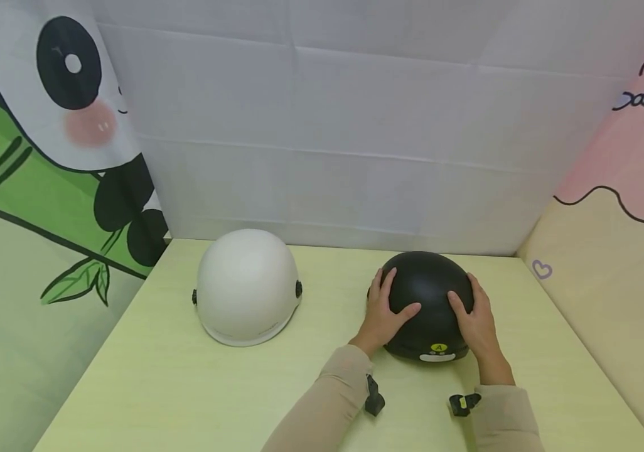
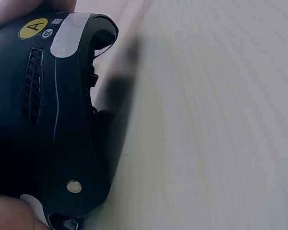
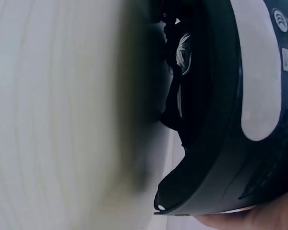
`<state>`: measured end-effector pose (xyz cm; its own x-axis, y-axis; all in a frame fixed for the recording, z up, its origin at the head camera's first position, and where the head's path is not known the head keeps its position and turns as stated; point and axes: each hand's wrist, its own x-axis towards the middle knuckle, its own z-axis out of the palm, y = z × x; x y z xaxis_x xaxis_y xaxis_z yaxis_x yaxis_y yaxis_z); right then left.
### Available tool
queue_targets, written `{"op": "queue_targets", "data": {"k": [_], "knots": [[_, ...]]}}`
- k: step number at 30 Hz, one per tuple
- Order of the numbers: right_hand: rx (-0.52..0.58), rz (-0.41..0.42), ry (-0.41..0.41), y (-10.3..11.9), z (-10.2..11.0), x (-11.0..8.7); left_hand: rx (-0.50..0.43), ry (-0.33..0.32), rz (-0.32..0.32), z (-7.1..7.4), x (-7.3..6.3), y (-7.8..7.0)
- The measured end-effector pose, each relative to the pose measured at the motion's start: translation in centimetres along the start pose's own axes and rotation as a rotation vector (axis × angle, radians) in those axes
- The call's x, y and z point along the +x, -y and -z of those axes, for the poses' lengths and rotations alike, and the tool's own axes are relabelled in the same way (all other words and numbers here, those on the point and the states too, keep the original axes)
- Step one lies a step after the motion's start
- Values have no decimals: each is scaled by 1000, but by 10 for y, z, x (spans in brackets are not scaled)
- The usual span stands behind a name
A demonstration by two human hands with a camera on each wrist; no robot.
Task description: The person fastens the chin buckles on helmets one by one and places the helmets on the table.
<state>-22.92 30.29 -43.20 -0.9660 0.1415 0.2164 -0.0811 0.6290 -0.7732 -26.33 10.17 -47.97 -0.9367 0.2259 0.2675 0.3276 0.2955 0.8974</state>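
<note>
- The grip is two-handed: the left hand (image 1: 383,314) and the right hand (image 1: 476,317) are clamped on opposite sides of a rounded, matte black hard-shell helmet (image 1: 429,292), thumbs on its near face.
- That black helmet sits dome up at the right half of a pale yellow, wood-grained surface (image 1: 169,389). Its arched near rim stands clear of the surface, with a dark strap (image 3: 172,105) under it; whether the whole helmet is lifted, I cannot tell.
- As far as progress can be judged, taking hold is done, while letting go is left.
- On the black helmet's near side, a round yellow sticker (image 2: 33,28) reads "A".
- Beside it are a small round mark (image 2: 47,33), which looks like a CCC sign, and a tiny square label (image 2: 56,21) too small to read.
- Below the sticker in the head view runs a rounded, whitish strip (image 1: 437,358) without readable writing.
- Well to the left, a glossy white, dome-shaped helmet (image 1: 245,282) with black side knobs (image 1: 299,289) sits dome up, untouched. Faint lettering (image 1: 268,329) near its rim is illegible; no brand can be read.
</note>
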Motion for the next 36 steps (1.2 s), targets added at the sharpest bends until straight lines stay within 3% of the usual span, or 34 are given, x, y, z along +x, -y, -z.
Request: {"op": "queue_targets", "data": {"k": [7, 16, 27, 36], "knots": [[25, -26, 23, -8, -1, -2, 78, -1, 10, -2, -1, -3], [11, -37, 46, -11, 2, -1, 90, -5, -2, -3, -1, -6], [-40, 27, -7, 2, 0, 4, 98, -22, 8, -7, 3, -5], [-94, 71, -50, 2, -2, 9, 103, 13, 12, -12, 8, -8]]}}
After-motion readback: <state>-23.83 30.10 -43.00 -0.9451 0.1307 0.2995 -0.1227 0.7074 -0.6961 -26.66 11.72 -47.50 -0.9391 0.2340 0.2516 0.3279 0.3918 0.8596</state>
